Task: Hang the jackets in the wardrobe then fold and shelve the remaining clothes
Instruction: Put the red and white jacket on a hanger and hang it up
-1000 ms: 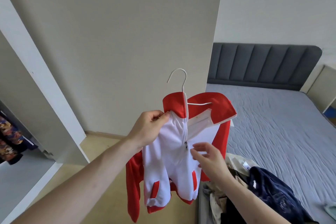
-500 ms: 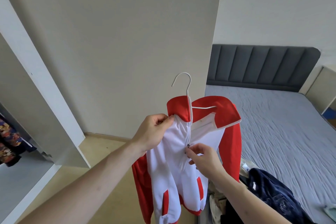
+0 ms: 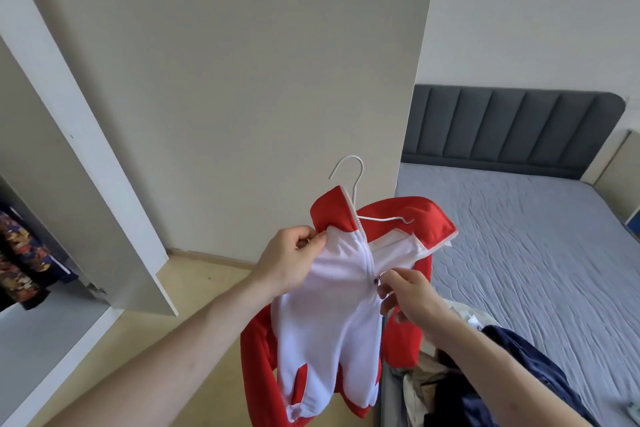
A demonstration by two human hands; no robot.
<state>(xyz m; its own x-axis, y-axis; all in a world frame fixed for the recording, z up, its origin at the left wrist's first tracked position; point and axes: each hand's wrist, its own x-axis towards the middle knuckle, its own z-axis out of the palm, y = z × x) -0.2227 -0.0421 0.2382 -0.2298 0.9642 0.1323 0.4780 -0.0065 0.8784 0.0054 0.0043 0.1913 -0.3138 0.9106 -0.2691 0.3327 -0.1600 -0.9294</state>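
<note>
A small red and white zip jacket [image 3: 332,322] hangs on a white wire hanger [image 3: 351,180] in front of me. My left hand [image 3: 289,262] grips the jacket's left shoulder near the collar. My right hand [image 3: 407,295] pinches the zipper pull [image 3: 376,281] at mid-chest; the zip is closed below it and open above. A heap of other clothes [image 3: 450,388], dark blue and beige, lies on the bed's near corner under my right forearm.
The open wardrobe is at the left, with a white door panel [image 3: 79,135] and patterned dark garments [image 3: 20,263] hanging inside. A wardrobe side wall [image 3: 242,80] rises ahead. At the right is the bed [image 3: 536,253], with grey sheet and dark headboard.
My right hand came up from below the jacket and took hold of the zipper pull. The jacket and hanger shifted slightly right and lower in view.
</note>
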